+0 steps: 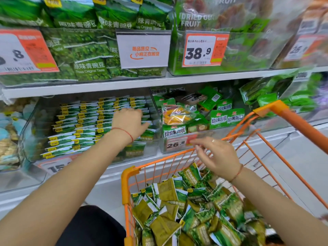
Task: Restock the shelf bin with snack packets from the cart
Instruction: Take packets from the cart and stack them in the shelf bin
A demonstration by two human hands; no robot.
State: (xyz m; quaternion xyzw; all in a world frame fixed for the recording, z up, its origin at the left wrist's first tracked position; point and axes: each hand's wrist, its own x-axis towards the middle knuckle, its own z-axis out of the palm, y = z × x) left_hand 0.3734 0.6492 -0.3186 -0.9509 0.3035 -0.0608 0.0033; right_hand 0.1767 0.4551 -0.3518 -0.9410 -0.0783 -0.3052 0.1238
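Note:
A clear shelf bin (30, 132) on the lower shelf holds several rows of small green and white snack packets (78, 125) standing on edge. My left hand (131, 122) reaches into the bin's right side, fingers extended and pressing on the packets there. An orange wire cart (177, 160) stands in front of the shelf, filled with loose green pea packets (191, 206). My right hand (216, 155) hovers above the cart's front rim, fingers loosely spread, holding nothing.
To the right of the bin sits another clear bin (177, 146) with mixed green snack bags and a 26.8 price tag. The upper shelf (124, 84) carries larger pea bags, price tags and a white sign. The cart handle (292, 118) rises at the right.

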